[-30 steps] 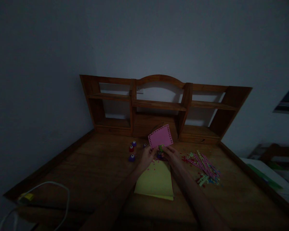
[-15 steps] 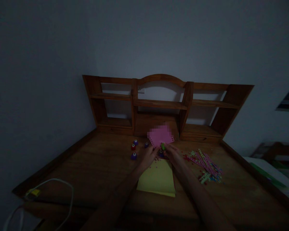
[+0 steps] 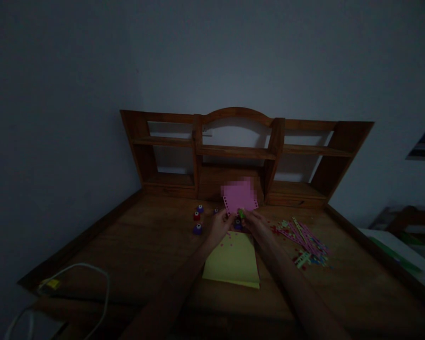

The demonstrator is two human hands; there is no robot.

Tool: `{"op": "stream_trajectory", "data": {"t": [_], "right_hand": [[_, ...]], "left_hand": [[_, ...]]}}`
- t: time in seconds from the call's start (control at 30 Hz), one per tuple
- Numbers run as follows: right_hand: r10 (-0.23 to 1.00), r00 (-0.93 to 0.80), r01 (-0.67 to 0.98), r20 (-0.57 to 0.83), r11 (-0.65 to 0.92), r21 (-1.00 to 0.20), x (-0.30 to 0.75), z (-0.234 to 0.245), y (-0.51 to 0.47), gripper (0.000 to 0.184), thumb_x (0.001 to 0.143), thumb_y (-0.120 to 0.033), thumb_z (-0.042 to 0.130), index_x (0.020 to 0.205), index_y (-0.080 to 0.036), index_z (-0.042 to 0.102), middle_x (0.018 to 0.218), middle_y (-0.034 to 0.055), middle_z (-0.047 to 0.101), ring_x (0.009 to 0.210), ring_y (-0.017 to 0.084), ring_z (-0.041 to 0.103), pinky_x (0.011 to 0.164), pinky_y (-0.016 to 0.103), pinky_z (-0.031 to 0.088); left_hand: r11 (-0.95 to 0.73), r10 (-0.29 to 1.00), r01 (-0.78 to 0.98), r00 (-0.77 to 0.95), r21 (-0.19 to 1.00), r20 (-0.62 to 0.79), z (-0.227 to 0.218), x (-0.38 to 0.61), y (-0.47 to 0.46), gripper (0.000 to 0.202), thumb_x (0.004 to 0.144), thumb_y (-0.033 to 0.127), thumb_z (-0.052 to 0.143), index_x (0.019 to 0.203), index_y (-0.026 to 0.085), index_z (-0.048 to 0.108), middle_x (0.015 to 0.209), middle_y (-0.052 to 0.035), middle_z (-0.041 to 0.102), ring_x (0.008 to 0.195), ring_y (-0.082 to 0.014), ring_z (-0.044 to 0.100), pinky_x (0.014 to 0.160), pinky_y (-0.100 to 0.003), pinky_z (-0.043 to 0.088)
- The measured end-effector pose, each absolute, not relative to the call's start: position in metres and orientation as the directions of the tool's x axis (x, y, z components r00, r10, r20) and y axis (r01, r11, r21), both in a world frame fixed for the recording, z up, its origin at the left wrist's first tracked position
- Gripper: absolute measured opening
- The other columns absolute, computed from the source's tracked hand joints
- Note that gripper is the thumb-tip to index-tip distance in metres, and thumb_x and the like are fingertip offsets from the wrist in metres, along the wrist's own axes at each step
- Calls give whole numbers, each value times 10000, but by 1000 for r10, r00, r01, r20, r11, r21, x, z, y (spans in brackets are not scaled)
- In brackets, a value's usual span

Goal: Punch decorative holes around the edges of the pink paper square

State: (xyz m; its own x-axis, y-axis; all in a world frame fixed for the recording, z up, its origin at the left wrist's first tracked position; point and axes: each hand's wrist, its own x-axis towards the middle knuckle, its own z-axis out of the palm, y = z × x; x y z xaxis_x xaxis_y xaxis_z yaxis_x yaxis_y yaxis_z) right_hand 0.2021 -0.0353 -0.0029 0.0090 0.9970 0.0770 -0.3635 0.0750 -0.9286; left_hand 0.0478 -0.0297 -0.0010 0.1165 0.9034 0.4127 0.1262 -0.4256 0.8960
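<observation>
A pink sheet of paper (image 3: 239, 198), with rows of small punched holes along its left and right edges, is held up over the desk; its upper part is pixelated. My left hand (image 3: 218, 227) is closed on its lower left corner. In my closed right hand (image 3: 258, 226) is a small green craft punch (image 3: 241, 214), at the paper's lower edge. Whether its jaws are on the paper I cannot tell. Below both hands lies a stack of yellow paper (image 3: 232, 262) with a few pink bits on it. A dark purple punch (image 3: 237, 224) stands just under the hands.
Left of the hands stand two purple punches (image 3: 197, 229) (image 3: 200, 208), a red punch (image 3: 197, 216) and a partly hidden dark one (image 3: 216, 211). Punched strips (image 3: 304, 236) and coloured bits lie to the right. A wooden shelf (image 3: 236, 152) runs behind; a white cable (image 3: 108, 283) hangs front left.
The pink paper has shifted slightly right and turned a little, so its left row of holes shows better. Both hands and the green craft punch have moved slightly with it.
</observation>
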Motion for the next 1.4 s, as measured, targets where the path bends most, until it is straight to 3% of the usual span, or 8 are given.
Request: {"op": "stream_trajectory", "data": {"t": [0.63,1.4], "right_hand": [[998,-13,-370,67,57,-927,202,3,-41,296,630,-381,841,811,-184,714,787,28,713,613,134,601,579,250,483],[996,34,-288,86,92,-953,201,-1,-38,354,565,-408,868,788,-174,725,672,7,670,530,114,543,546,262,446]], "left_hand": [[-366,917,29,179,930,355,-4,48,-27,402,806,488,632,925,106,674,751,-67,702,521,-151,612,495,-246,494],[-371,918,114,193,922,345,-7,47,-25,411,821,507,598,886,112,690,699,-57,682,557,-161,614,501,-233,461]]}}
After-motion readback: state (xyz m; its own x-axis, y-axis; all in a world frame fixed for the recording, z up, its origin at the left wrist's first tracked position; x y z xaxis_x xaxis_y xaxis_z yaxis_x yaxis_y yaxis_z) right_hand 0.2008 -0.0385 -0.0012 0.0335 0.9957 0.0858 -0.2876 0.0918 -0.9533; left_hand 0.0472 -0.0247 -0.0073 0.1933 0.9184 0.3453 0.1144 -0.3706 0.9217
